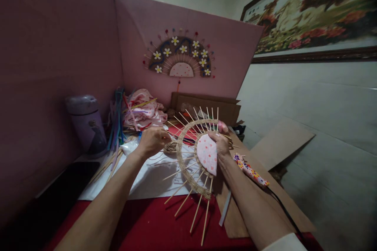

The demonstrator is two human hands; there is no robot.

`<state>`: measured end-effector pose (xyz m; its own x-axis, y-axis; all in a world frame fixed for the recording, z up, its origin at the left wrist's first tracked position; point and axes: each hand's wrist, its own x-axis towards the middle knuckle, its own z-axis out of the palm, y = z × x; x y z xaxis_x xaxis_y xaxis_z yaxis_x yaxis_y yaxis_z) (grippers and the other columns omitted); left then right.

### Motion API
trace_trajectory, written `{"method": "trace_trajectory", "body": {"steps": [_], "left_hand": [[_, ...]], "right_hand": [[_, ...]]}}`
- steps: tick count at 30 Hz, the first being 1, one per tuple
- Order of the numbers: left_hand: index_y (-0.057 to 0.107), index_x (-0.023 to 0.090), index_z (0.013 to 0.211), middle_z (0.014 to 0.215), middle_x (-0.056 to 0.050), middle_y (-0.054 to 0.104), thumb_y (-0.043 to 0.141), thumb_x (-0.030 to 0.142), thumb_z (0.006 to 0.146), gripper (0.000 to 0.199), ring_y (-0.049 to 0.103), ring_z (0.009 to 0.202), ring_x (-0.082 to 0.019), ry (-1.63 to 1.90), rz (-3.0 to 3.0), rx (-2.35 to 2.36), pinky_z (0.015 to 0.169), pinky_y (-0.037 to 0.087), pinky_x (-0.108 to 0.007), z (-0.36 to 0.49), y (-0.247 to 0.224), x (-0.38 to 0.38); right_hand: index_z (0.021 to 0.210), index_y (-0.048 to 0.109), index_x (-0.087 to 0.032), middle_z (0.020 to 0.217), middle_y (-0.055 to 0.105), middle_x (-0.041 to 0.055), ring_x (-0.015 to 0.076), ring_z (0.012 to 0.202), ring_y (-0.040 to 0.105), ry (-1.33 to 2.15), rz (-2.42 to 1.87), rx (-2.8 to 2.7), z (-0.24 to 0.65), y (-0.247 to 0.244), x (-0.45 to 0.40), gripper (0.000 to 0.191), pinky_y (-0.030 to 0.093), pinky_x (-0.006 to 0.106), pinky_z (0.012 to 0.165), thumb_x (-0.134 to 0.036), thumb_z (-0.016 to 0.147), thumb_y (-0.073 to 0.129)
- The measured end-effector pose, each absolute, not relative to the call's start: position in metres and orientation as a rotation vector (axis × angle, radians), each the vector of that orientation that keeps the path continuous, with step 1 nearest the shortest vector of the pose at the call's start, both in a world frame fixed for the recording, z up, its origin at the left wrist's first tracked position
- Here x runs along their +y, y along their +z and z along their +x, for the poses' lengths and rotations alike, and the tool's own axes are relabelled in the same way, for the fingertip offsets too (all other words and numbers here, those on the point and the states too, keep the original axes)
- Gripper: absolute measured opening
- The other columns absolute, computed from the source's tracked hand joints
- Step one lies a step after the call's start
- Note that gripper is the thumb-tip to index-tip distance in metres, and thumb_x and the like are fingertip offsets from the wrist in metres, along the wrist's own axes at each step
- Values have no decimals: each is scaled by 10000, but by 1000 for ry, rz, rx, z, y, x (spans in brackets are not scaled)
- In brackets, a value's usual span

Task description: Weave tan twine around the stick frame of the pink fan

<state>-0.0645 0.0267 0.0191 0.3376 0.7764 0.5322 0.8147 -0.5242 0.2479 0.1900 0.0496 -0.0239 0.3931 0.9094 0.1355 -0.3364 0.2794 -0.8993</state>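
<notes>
Sideways in the head view, a half-round stick fan (180, 153) is held over the red surface (147, 223).
Its straight edge, the long axis, runs from the far end toward the person; the woven curve bulges left, with sticks spreading away, left and near. The right hand (221, 146) is clamped on the straight side, thumb over the pink dotted half-disc (206, 153). The left hand (154, 140), apart from the right, has its fingertips pinched together near the curve; whether twine is between them I cannot tell. A flowered tool (250, 170) lies right of the fan, near the right forearm.
</notes>
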Motion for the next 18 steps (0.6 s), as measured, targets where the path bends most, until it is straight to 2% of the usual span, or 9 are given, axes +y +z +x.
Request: {"method": "trace_trajectory", "body": {"steps": [8, 12, 18], "left_hand": [[722, 242, 679, 729, 14, 689, 591, 218, 757, 155, 574, 685, -114, -876, -2581, -1368, 579, 317, -227, -59, 19, 24], [725, 252, 683, 706, 18, 684, 584, 222, 763, 164, 560, 683, -112, -872, -2623, -1322, 581, 315, -225, -59, 18, 24], [741, 273, 743, 709, 7, 692, 600, 286, 752, 142, 560, 647, -120, -947, -2626, -1395, 566, 317, -228, -61, 15, 27]], "right_hand": [[563, 564, -155, 521, 558, -33, 102, 476, 470, 953, -953, -744, 186, -18, 45, 279, 390, 254, 493, -283, 419, 765], [515, 536, -164, 472, 521, -39, 99, 452, 442, 877, -1019, -763, 185, -15, 43, 275, 376, 257, 471, -310, 439, 755], [464, 537, -173, 442, 518, -41, 110, 436, 455, 825, -1030, -664, 187, -8, 40, 191, 394, 265, 469, -198, 464, 727]]}}
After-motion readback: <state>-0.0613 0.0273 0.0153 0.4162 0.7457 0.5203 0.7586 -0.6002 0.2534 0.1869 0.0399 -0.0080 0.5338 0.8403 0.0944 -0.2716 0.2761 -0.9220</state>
